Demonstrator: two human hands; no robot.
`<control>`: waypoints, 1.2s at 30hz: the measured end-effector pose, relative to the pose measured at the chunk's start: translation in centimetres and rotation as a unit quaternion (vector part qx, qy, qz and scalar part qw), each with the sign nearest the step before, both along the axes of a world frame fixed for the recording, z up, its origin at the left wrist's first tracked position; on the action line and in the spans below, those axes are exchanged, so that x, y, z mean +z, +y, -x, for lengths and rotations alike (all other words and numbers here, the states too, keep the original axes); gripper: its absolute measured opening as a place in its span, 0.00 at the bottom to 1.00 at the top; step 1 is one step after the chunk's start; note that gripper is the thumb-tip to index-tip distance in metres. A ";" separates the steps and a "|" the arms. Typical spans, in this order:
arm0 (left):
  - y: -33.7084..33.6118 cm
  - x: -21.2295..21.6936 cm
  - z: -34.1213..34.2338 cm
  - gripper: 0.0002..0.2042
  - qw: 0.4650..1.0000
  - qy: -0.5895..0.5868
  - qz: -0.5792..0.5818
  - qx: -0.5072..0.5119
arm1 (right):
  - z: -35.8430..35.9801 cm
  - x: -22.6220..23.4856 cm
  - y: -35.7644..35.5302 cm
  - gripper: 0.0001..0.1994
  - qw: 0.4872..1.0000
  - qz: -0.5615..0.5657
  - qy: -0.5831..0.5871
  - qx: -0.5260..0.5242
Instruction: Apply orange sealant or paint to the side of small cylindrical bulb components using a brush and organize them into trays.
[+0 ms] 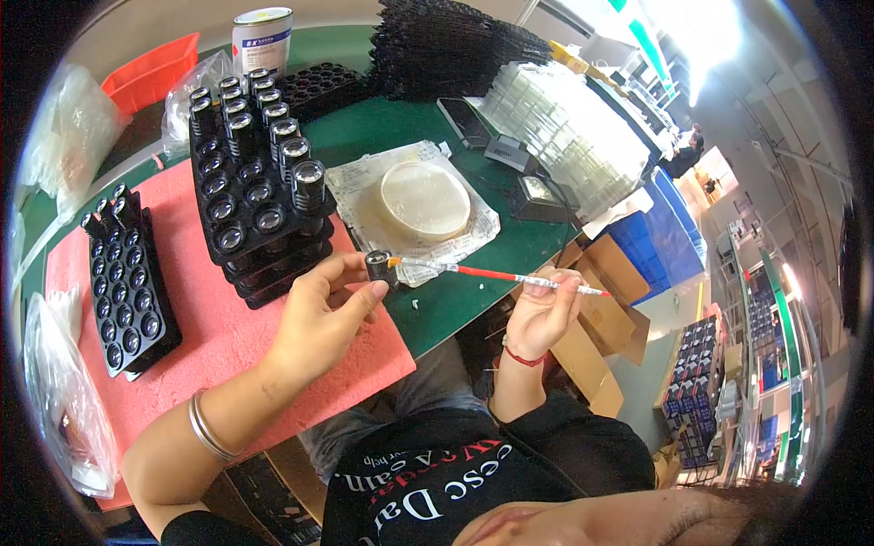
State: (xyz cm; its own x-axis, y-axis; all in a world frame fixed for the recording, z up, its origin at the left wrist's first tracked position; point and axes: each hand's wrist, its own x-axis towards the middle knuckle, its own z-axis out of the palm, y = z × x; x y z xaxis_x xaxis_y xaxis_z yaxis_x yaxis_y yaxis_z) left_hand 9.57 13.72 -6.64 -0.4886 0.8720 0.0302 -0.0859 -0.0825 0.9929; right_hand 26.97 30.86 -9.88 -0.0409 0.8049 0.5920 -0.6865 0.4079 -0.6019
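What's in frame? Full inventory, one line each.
small cylinder part: 1, black, in left hand
brush: 1, red-and-white handle, in right hand, tip at the part
tray stack: 1, black, centre, holds lens parts
second tray: 1, black, left
mat: 1, pink, under trays
shallow dish: 1, translucent, on table
can: 1, white, far edge
bin: 1, red, far left
left hand: 1
right hand: 1

The single head-worn fisheye view looked steeply down from close above the green table (401,127), facing forward across it, edges bending toward the rim.
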 end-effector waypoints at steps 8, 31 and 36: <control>0.1 -0.5 -0.2 0.13 1.000 0.017 -0.025 -0.009 | 0.5 0.0 0.3 0.12 0.999 0.014 0.029 -0.008; -14.2 10.9 19.0 0.15 0.617 0.553 0.335 0.449 | 2.2 -0.9 1.7 0.14 0.997 0.054 0.044 -0.036; -14.3 9.7 19.2 0.14 0.684 0.529 0.393 0.312 | 2.1 -0.9 1.8 0.14 0.996 0.064 0.042 -0.037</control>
